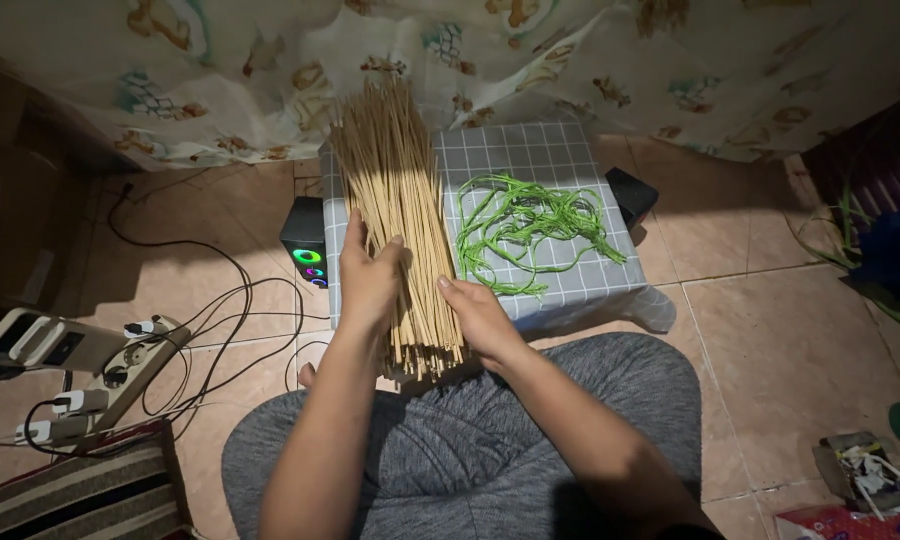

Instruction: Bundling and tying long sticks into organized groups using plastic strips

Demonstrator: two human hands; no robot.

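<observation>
Nearest the camera, the person's knees in grey trousers (530, 420) are filling the 6 o'clock part of the view, folded on the tiled floor (790, 340). Both forearms are reaching up from there toward the centre.

The left hand (370, 280) is wrapping over the bundle of thin tan sticks (400, 190) from its 9 o'clock side, fingers curled across the top and thumb pointing toward 12 o'clock, so it is gripping the bundle. The right hand (480, 315) is pressing against the bundle's 3 o'clock side near its cut ends, fingers close together and laid flat along the sticks; whether they are closing under the bundle I cannot tell.

The bundle is lying lengthwise from about 6 o'clock, where its ends are overhanging the near edge of a small table covered in grey checked cloth (560, 160), toward 12 o'clock, where the sticks are fanning out slightly at the far edge. It is occupying the 9 o'clock half of the tabletop.

At 3 o'clock of the bundle, well apart from it on the same cloth, a loose tangle of green strips (530, 230) is lying.

At 9 o'clock of the table, a small black speaker with glowing rings (305, 250) is standing on the floor; further toward 8 o'clock, a power strip with plugs (120, 370) and black cables (220, 300) are trailing. At 12 o'clock, a patterned pale curtain (620, 60) is hanging behind everything.
</observation>
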